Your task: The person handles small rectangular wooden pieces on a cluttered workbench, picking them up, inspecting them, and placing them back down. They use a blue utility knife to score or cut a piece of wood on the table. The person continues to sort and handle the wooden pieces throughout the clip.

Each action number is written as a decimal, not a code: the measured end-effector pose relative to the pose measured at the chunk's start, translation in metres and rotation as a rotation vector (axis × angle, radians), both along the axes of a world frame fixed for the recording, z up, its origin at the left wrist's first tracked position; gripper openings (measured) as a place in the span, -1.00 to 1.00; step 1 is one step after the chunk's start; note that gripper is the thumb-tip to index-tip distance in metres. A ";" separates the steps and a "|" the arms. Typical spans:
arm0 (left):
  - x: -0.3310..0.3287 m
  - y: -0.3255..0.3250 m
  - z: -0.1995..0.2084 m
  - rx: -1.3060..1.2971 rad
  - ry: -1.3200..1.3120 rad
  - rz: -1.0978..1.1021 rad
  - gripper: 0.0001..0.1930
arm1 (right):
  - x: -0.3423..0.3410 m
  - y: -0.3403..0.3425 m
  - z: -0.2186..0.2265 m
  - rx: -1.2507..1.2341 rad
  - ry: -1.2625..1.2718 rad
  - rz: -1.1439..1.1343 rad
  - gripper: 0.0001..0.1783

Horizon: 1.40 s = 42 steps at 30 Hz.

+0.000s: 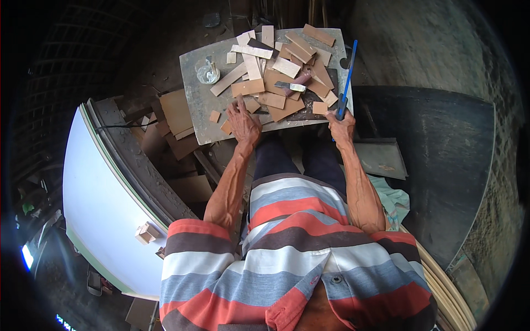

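My right hand (pixel 342 127) is closed round the dark handle of a hacksaw (pixel 348 77), its long blue frame seen nearly edge-on, pointing away from me past the table's right edge. My left hand (pixel 244 126) reaches over the near edge of the table (pixel 193 118), fingers stretched out and touching small wood pieces. Close to its fingertips lie a light brown wood block (pixel 248 87) and a small square (pixel 215 116). Another wooden square (pixel 319 108) lies just left of my right hand. Thin wood offcuts (pixel 286 68) are heaped across the tabletop.
A tool with a flat metal end (pixel 283 85) lies among the offcuts by a reddish-brown cylinder (pixel 302 78). A glass jar (pixel 207 71) with whitish contents stands at left. A large white curved panel (pixel 105 204) flanks my left side; a dark board (pixel 436 149) stands at right.
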<state>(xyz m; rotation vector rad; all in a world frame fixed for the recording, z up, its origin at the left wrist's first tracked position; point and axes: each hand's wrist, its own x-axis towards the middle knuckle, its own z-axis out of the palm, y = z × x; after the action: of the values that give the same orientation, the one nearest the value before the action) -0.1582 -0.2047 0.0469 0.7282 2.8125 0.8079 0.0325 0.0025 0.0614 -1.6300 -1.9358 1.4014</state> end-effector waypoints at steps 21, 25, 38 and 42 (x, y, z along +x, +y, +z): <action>0.117 0.211 -0.004 0.196 -0.078 -0.829 -0.74 | 0.092 0.091 0.006 -0.177 -0.006 -0.040 -0.68; 0.127 0.228 -0.035 0.144 0.079 -0.745 -0.79 | 0.116 0.084 0.044 -0.374 0.007 -0.055 -0.70; 0.138 0.234 -0.057 0.017 0.181 -0.690 -0.64 | 0.163 0.046 0.040 -0.096 -0.210 0.424 -0.20; 0.137 0.234 -0.059 0.016 0.167 -0.695 -0.63 | 0.160 0.041 0.043 0.056 -0.225 0.412 -0.20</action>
<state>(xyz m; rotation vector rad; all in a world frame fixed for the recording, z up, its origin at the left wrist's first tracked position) -0.0210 0.0291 -0.0120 1.6978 2.3835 0.6503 0.1923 0.0434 0.1048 -1.4736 -2.5307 1.3249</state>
